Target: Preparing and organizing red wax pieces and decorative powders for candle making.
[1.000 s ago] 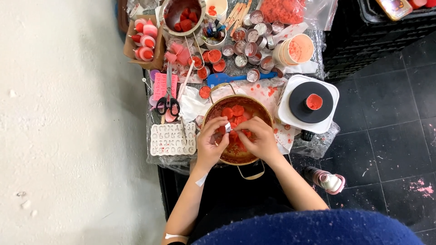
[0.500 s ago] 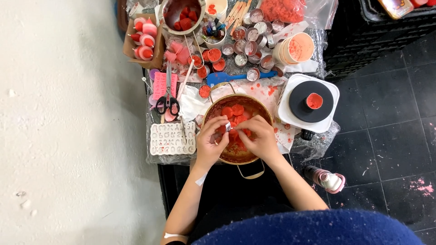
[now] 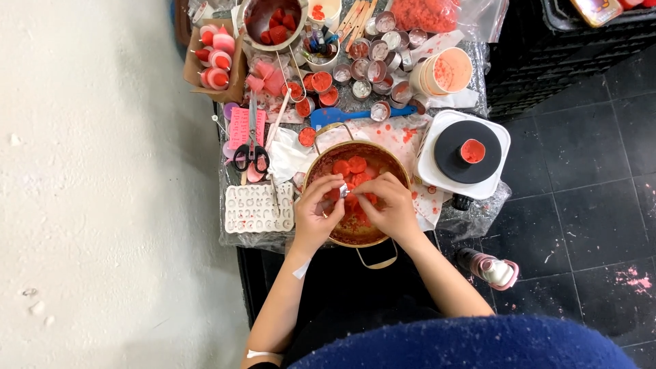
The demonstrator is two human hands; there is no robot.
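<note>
Both hands met over a round copper-coloured pot (image 3: 328,236) that sat at the near edge of the crowded tabletop (image 3: 471,212), its thin wire handle loop hanging toward the person. The left hand (image 3: 316,213) and the right hand (image 3: 388,205) were curled, fingertips pinched together on a small shiny metal cup (image 3: 344,189) held between them just above the pot's middle. Inside the pot lay lumpy red wax chunks (image 3: 355,165) on a grainy red layer.

Left of the pot lay a flat white silicone mould (image 3: 260,208) with rows of small shaped cavities. Beyond it, black-handled scissors (image 3: 251,152) rested on a pink rectangular mould (image 3: 240,126). To the right of the pot stood a white square hot plate (image 3: 465,152) with a black round disc, carrying a small cup of red wax (image 3: 472,151). Farther off, a blue spatula (image 3: 342,115) lay flat among many little round metal tins (image 3: 372,68), some filled red, some bare and glinting. A stack of paper cups (image 3: 444,72), speckled orange inside, lay on its side at the far right. At the far left, a cardboard box held red-tipped squeeze bottles (image 3: 213,58). A metal bowl (image 3: 273,17) with red chunks stood at the far edge. On the dark tiled floor, right of the person, lay a pink bottle (image 3: 488,266).
</note>
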